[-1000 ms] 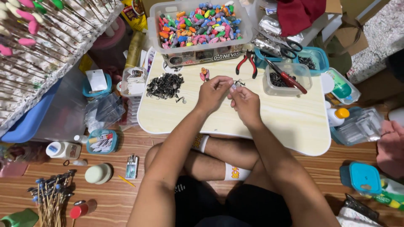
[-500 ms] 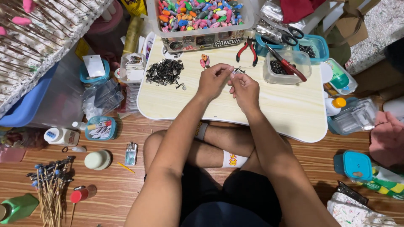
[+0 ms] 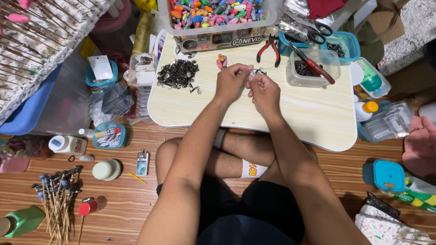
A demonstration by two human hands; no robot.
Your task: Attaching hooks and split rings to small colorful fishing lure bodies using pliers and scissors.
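Observation:
Both hands meet over the pale wooden lap table (image 3: 313,118). My left hand (image 3: 232,81) and my right hand (image 3: 264,90) pinch a small dark metal clasp (image 3: 259,71) between their fingertips. A pile of the same dark metal clasps (image 3: 178,74) lies on the table to the left of my left hand. A small pink and orange charm (image 3: 221,61) lies just beyond my left hand.
At the far edge stands a clear tub of colourful charms (image 3: 218,13). Red-handled pliers (image 3: 270,49) lie near it; a second red tool (image 3: 313,67) rests across a clear cup. Blue-lidded boxes (image 3: 388,174), bottles, a bundle of sticks (image 3: 56,199) and another person's hand (image 3: 420,145) surround the table.
The view has shifted, so the table sits lower and more to the right in frame. My hands keep working the small clasp in the same spot on the table.

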